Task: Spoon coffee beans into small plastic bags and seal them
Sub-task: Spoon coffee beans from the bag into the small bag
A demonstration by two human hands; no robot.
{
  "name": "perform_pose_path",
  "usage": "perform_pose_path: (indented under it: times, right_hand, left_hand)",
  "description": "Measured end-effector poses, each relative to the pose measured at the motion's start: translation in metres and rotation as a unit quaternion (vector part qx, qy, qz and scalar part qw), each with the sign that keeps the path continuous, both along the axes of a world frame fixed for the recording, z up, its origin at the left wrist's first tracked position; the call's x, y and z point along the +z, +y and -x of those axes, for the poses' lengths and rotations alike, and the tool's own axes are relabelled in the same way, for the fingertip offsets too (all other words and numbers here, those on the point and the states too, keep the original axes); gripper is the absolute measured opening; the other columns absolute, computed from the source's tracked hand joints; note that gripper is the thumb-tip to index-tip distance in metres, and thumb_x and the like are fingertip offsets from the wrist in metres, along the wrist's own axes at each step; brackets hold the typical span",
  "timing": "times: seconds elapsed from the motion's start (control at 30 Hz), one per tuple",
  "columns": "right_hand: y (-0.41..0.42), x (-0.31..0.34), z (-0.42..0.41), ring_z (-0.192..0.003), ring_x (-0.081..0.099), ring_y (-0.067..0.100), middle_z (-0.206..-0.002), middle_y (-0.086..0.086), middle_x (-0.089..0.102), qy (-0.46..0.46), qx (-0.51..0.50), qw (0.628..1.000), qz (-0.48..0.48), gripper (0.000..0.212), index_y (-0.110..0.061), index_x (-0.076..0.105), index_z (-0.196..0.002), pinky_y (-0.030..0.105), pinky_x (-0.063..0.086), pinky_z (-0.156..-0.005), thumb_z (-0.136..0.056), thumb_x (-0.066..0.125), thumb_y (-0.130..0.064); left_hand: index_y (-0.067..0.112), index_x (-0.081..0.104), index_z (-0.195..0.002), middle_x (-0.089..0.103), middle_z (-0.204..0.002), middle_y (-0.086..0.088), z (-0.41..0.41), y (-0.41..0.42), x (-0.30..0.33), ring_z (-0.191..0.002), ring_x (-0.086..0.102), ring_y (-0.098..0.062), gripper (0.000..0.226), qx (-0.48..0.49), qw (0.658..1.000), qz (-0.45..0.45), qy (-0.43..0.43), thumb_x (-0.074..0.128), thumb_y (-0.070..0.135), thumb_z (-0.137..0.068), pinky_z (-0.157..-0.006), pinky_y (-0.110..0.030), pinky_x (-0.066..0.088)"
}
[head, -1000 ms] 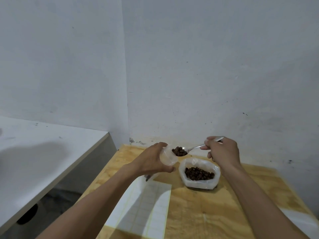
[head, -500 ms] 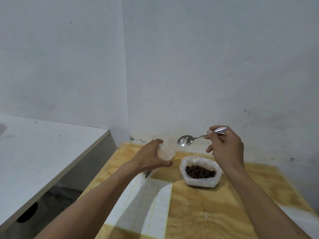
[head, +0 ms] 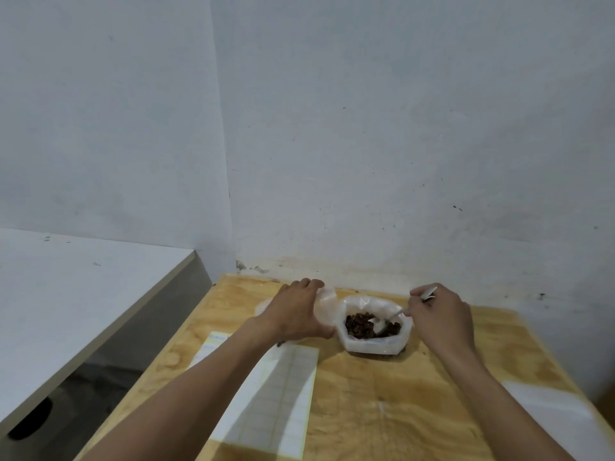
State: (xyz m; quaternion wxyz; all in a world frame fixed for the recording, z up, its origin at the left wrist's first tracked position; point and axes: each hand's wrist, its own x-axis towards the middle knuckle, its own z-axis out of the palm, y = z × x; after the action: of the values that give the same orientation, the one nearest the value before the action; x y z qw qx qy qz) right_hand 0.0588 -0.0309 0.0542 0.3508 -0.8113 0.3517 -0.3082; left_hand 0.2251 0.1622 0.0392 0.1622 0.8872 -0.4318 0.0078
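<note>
A large white plastic bag with its rim rolled down stands on the wooden table and holds dark coffee beans. My right hand grips the handle of a metal spoon whose bowl lies among the beans. My left hand holds a small clear plastic bag just left of the big bag, low over the table. What the small bag contains is hidden by my fingers.
A white gridded sheet lies on the table under my left forearm. A white bench stands to the left across a dark gap. White walls close off the back. A pale sheet lies at the table's right edge.
The spoon was tipped out at the small bag, rose empty, then dropped into the beans. My left hand has lowered the small bag toward the table.
</note>
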Motion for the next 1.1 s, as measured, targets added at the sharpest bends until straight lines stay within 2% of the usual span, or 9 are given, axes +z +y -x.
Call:
perform_pose_path:
  times: [0.07,0.17,0.27,0.37,0.5,0.7,0.87,1.0,1.1]
  right_hand:
    - [0.002,-0.007,-0.006,-0.079,0.071,0.018,-0.065,-0.007,0.076,-0.008,0.006,0.996,-0.083,0.014,-0.022,0.071,-0.089,0.031,0.053,-0.067,-0.09,0.062,-0.012]
    - [-0.001,-0.015,-0.01,-0.065,0.068,0.018,-0.059,-0.009,0.075,-0.025,-0.003,0.984,-0.178,0.011,-0.018,0.074,-0.089,0.028,0.048,-0.058,-0.088,0.067,-0.01]
    - [-0.008,-0.015,-0.007,-0.056,0.062,0.016,-0.06,-0.008,0.075,-0.043,-0.018,0.977,-0.206,0.011,-0.015,0.075,-0.09,0.025,0.042,-0.052,-0.087,0.067,-0.009]
    - [-0.016,-0.004,-0.003,-0.047,0.053,0.018,-0.064,-0.005,0.077,-0.067,-0.027,0.972,-0.222,0.01,-0.013,0.075,-0.089,0.027,0.042,-0.054,-0.086,0.065,-0.01]
    - [-0.019,0.017,-0.005,-0.047,0.051,0.017,-0.067,-0.006,0.078,-0.091,-0.011,0.971,-0.219,0.007,-0.014,0.074,-0.089,0.03,0.044,-0.057,-0.087,0.067,-0.014]
    - [0.004,0.04,-0.025,-0.043,0.053,0.012,-0.071,-0.009,0.079,-0.123,0.049,0.973,-0.191,0.006,-0.02,0.072,-0.093,0.031,0.047,-0.061,-0.092,0.066,-0.019]
    - [0.029,0.039,-0.039,-0.035,0.053,0.007,-0.073,-0.014,0.078,-0.129,0.089,0.976,-0.154,0.005,-0.022,0.07,-0.094,0.022,0.045,-0.052,-0.096,0.066,-0.021]
    - [0.04,0.037,-0.038,-0.036,0.056,0.012,-0.08,-0.014,0.079,-0.162,0.123,0.973,-0.111,0.008,-0.024,0.069,-0.092,0.015,0.045,-0.046,-0.098,0.065,-0.021]
    - [0.043,0.039,-0.034,-0.037,0.058,0.015,-0.083,-0.018,0.078,-0.188,0.136,0.97,-0.072,0.008,-0.026,0.068,-0.093,0.013,0.044,-0.044,-0.099,0.065,-0.024]
  left_hand:
    - [0.016,0.035,-0.153,0.049,-0.147,-0.004,0.003,-0.002,0.0,-0.131,0.047,-0.026,0.101,0.003,1.0,0.007,-0.001,0.078,0.061,-0.074,-0.109,-0.036,0.035]
    - [0.016,0.035,-0.152,0.049,-0.147,-0.003,0.004,-0.001,0.002,-0.131,0.047,-0.025,0.1,0.003,1.0,0.021,0.003,0.079,0.06,-0.074,-0.108,-0.036,0.036]
    - [0.017,0.036,-0.152,0.05,-0.147,-0.002,0.001,0.009,0.005,-0.131,0.048,-0.024,0.098,0.001,0.998,0.049,0.028,0.081,0.058,-0.074,-0.109,-0.037,0.038]
    - [0.02,0.039,-0.151,0.052,-0.144,0.001,-0.003,0.02,0.01,-0.127,0.051,-0.019,0.096,0.006,0.992,0.096,0.087,0.084,0.053,-0.072,-0.106,-0.037,0.044]
    - [0.024,0.044,-0.147,0.057,-0.134,0.007,-0.008,0.03,0.015,-0.114,0.057,-0.012,0.092,0.006,0.977,0.145,0.157,0.086,0.048,-0.069,-0.092,-0.026,0.049]
    - [0.027,0.044,-0.146,0.058,-0.13,0.015,-0.009,0.034,0.016,-0.112,0.056,-0.003,0.093,0.009,0.973,0.148,0.177,0.085,0.052,-0.067,-0.08,-0.007,0.042]
    - [0.025,0.037,-0.152,0.05,-0.144,0.009,-0.01,0.032,0.017,-0.121,0.044,-0.002,0.104,0.023,0.976,0.136,0.168,0.081,0.059,-0.064,-0.089,-0.019,0.038]
    - [0.023,0.046,-0.144,0.059,-0.123,0.014,-0.011,0.029,0.016,-0.103,0.056,-0.002,0.093,0.044,0.972,0.153,0.174,0.082,0.055,-0.064,-0.073,-0.012,0.04]
    - [0.023,0.05,-0.14,0.063,-0.119,0.011,-0.014,0.026,0.015,-0.1,0.06,-0.005,0.088,0.05,0.968,0.162,0.185,0.083,0.053,-0.063,-0.07,-0.017,0.043]
